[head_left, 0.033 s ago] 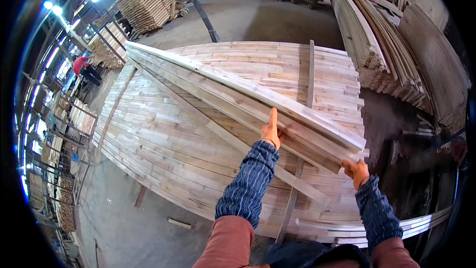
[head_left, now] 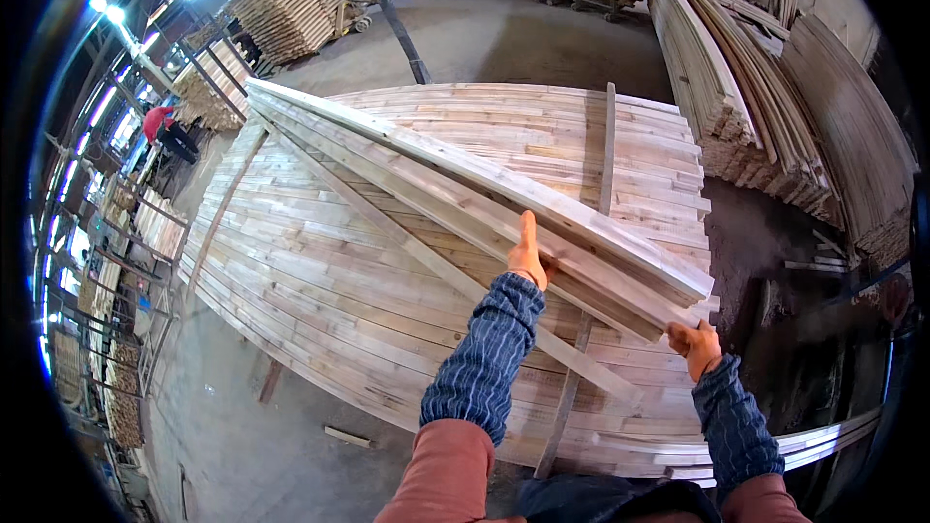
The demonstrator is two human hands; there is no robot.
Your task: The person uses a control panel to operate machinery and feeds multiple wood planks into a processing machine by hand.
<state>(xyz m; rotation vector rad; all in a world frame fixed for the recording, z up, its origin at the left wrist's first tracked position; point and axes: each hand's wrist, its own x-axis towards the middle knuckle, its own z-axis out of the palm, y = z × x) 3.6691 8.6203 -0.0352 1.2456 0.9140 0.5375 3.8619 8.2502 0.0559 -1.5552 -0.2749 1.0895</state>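
Several long wooden planks lie slantwise over a broad stack of boards, fanning out from its far left corner. My left hand grips the middle plank partway along, with the thumb stretched along its top face and the fingers mostly hidden around its side. My right hand is closed around that plank's near end. Just beyond it runs a paler plank, apart from both hands. On the nearer side a thinner plank slants separately across the boards.
Narrow cross strips lie over the stack. Leaning timber stands at the right, and stacked lumber fills the back left. A metal bar rises behind the stack. Far left, a person in red bends over.
The middle plank's near end has shifted slightly in my right hand, showing a little more gap below it. My left hand has barely moved.
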